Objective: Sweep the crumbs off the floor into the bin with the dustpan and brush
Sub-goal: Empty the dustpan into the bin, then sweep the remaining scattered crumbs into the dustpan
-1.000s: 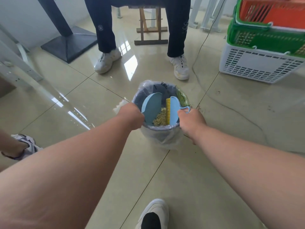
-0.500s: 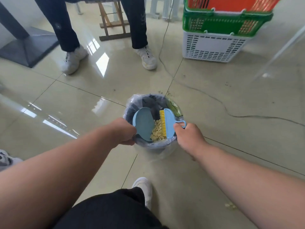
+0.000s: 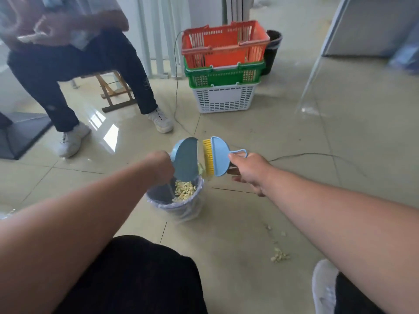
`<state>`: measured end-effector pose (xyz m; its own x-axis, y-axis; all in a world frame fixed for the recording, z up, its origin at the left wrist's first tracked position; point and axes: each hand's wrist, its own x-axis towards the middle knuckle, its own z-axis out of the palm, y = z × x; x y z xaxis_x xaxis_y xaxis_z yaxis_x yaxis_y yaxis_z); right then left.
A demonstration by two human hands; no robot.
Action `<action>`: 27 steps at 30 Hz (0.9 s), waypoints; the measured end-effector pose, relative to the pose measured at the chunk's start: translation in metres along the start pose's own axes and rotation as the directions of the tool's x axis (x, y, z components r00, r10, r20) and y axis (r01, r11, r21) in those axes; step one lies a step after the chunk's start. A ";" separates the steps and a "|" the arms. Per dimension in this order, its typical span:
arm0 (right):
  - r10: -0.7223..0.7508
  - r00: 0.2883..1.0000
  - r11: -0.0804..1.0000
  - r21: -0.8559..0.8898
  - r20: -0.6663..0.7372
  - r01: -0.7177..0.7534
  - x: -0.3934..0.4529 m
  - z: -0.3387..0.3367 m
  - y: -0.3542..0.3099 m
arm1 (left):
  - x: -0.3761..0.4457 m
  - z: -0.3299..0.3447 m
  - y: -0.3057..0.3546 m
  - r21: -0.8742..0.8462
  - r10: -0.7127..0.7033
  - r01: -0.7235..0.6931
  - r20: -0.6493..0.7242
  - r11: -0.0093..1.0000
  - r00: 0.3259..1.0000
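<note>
- Since half a second ago I have lifted both tools up out of the bin; then they sat down inside its mouth, now they hang above its rim at frame centre.
- Dustpan [image 3: 186, 160]: light blue, tipped steeply, lower edge pointing into the bin. My left hand [image 3: 161, 167] is closed round its handle end, the handle itself hidden behind my fist.
- Brush [image 3: 215, 156]: blue back, yellow bristles facing left toward the dustpan, just beside it and nearly touching. My right hand [image 3: 248, 169] pinches its looped handle between thumb and fingers, closed grip.
- A few pale bits show in the gap between the two tools, blurred.
- Bin [image 3: 179, 206]: small, lined with a clear bag, directly below the dustpan at centre. A heap of crumbs [image 3: 183, 191] lies inside, right half.
- Leftover crumbs on the floor [image 3: 280, 255], lower right of the bin, near my white shoe [image 3: 324, 288].
- My dark-clad knee fills the bottom centre.
- Upper centre: stacked baskets [image 3: 223, 66], orange on green on white, standing well apart from the bin; a dark pail just behind them.
- Upper left: a seated person [image 3: 74, 62] in dark trousers and white shoes, on a wooden stool.
</note>
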<state>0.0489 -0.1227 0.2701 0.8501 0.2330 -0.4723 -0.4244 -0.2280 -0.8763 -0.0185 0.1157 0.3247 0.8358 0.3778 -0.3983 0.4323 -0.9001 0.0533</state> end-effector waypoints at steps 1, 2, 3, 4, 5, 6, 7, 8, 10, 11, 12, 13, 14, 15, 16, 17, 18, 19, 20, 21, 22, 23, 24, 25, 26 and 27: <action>0.000 1.000 1.000 0.026 -0.012 0.001 -0.005 -0.009 -0.001 | -0.008 -0.006 0.009 -0.006 -0.006 0.006 -0.083 1.000 0.997; 0.002 1.000 0.999 0.046 -0.019 -0.002 -0.009 -0.018 0.000 | -0.010 -0.010 0.014 0.021 -0.003 0.005 -0.125 1.000 0.992; 0.003 1.000 0.998 0.068 -0.024 -0.001 -0.014 -0.025 0.002 | -0.014 -0.013 0.018 0.059 0.003 0.005 -0.134 0.998 0.991; 0.005 0.999 0.996 0.085 -0.036 -0.002 -0.018 -0.031 0.004 | -0.020 -0.016 0.022 0.110 0.016 -0.003 -0.115 0.994 0.993; 0.010 0.999 0.994 0.106 -0.054 -0.004 -0.020 -0.038 0.007 | -0.022 -0.017 0.023 0.146 0.008 0.005 -0.089 0.989 0.996; 0.021 0.997 0.993 0.118 -0.073 -0.012 -0.024 -0.045 0.011 | -0.021 -0.014 0.022 0.192 0.000 0.014 -0.070 0.981 0.998; 0.032 0.995 0.992 0.126 -0.090 -0.021 -0.028 -0.051 0.016 | -0.021 -0.010 0.021 0.185 -0.028 0.037 -0.051 0.982 0.998; 0.046 0.993 0.991 0.133 -0.106 -0.032 -0.030 -0.059 0.023 | -0.023 -0.008 0.019 0.181 -0.017 0.026 -0.049 0.983 0.999; 0.069 0.988 0.990 0.135 -0.135 -0.051 -0.032 -0.073 0.036 | -0.023 -0.004 0.019 0.131 -0.029 0.034 -0.045 0.991 0.999; 0.083 0.984 0.990 0.125 -0.156 -0.063 -0.032 -0.081 0.044 | -0.024 -0.004 0.022 0.127 -0.034 0.037 -0.027 0.991 0.999; 0.097 0.977 0.990 0.121 -0.188 -0.075 -0.030 -0.089 0.051 | -0.024 -0.004 0.027 0.085 -0.048 0.048 -0.001 0.995 0.999; 0.112 0.968 0.989 0.120 -0.223 -0.086 -0.028 -0.098 0.059 | -0.024 -0.003 0.033 0.027 -0.064 0.063 0.009 0.998 0.998; 0.123 0.959 0.989 0.109 -0.257 -0.097 -0.025 -0.107 0.068 | -0.025 -0.005 0.042 -0.047 -0.103 0.104 0.022 0.994 0.994; 0.133 0.947 0.990 0.089 -0.293 -0.112 -0.021 -0.116 0.077 | -0.026 -0.004 0.053 -0.101 -0.100 0.102 0.019 0.990 0.995; 0.143 0.933 0.990 0.052 -0.329 -0.133 -0.016 -0.124 0.086 | -0.028 -0.004 0.065 -0.119 -0.074 0.078 0.035 0.990 0.997; 0.142 0.919 0.988 -0.004 -0.368 -0.154 -0.013 -0.131 0.092 | -0.030 0.003 0.077 -0.153 -0.060 0.071 0.074 0.986 0.995; 0.129 0.908 0.982 -0.078 -0.399 -0.174 -0.010 -0.137 0.098 | -0.033 0.015 0.088 -0.222 -0.060 0.089 0.133 0.971 0.989; 0.107 0.902 0.966 -0.171 -0.419 -0.194 -0.010 -0.141 0.102 | -0.037 0.034 0.098 -0.325 -0.066 0.130 0.201 0.937 0.977; 0.069 0.902 0.939 -0.277 -0.425 -0.203 -0.009 -0.145 0.105 | -0.042 0.059 0.105 -0.444 -0.084 0.207 0.282 0.872 0.956; 0.030 0.907 0.903 -0.378 -0.419 -0.205 -0.004 -0.149 0.109 | -0.047 0.085 0.109 -0.525 -0.114 0.303 0.362 0.795 0.925; -0.011 0.915 0.861 -0.469 -0.403 -0.197 0.004 -0.154 0.116 | -0.055 0.110 0.111 -0.563 -0.135 0.374 0.420 0.737 0.897; -0.038 0.925 0.816 -0.546 -0.378 -0.190 0.013 -0.159 0.122 | -0.058 0.134 0.110 -0.581 -0.137 0.416 0.463 0.700 0.876; -0.061 0.935 0.773 -0.609 -0.350 -0.177 0.024 -0.162 0.130 | -0.057 0.155 0.107 -0.583 -0.128 0.429 0.485 0.690 0.865; -0.081 0.941 0.743 -0.650 -0.328 -0.163 0.036 -0.165 0.138 | -0.055 0.172 0.103 -0.591 -0.121 0.424 0.482 0.686 0.868; -0.098 0.944 0.713 -0.684 -0.315 -0.155 0.048 -0.167 0.146 | -0.051 0.185 0.097 -0.615 -0.120 0.418 0.466 0.669 0.877; -0.112 0.942 0.685 -0.711 -0.315 -0.157 0.060 -0.169 0.154 | -0.044 0.195 0.090 -0.657 -0.123 0.418 0.446 0.628 0.886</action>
<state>0.0871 -0.3041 0.1234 0.9469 -0.0530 -0.3171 -0.2021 -0.8652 -0.4589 -0.0821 -0.0241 0.1687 0.5368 0.3492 -0.7681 0.8428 -0.2653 0.4683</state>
